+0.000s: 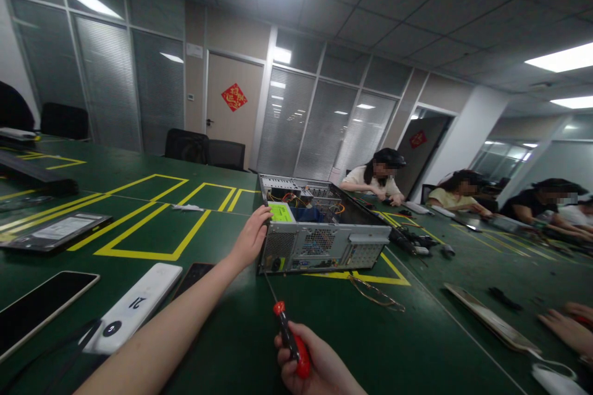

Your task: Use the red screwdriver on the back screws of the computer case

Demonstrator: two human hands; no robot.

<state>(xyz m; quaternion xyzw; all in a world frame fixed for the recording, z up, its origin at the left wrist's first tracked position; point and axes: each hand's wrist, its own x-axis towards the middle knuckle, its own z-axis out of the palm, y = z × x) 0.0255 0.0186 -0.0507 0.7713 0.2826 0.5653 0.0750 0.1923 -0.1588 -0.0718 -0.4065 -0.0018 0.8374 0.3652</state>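
Note:
An opened computer case (331, 241) lies on the green table, its perforated back panel facing me. Inside it are a power supply with a bright yellow-green label (280, 212) and several coloured wires. My left hand (250, 237) grips the case's near left corner, beside that label. Below the case, my right hand (310, 358) is closed around the red and black handle of a screwdriver (290, 339). The thin shaft points up and away, its tip at the lower left corner of the back panel. Whether the tip touches a screw, I cannot tell.
To the left lie a white power bank (139, 302) with a cable, a dark phone (44, 308) and a flat drive (58, 231). Glasses (377, 296) rest near the case. Another phone (493, 318) and a person's hand (567, 327) are at right. Several people sit farther along.

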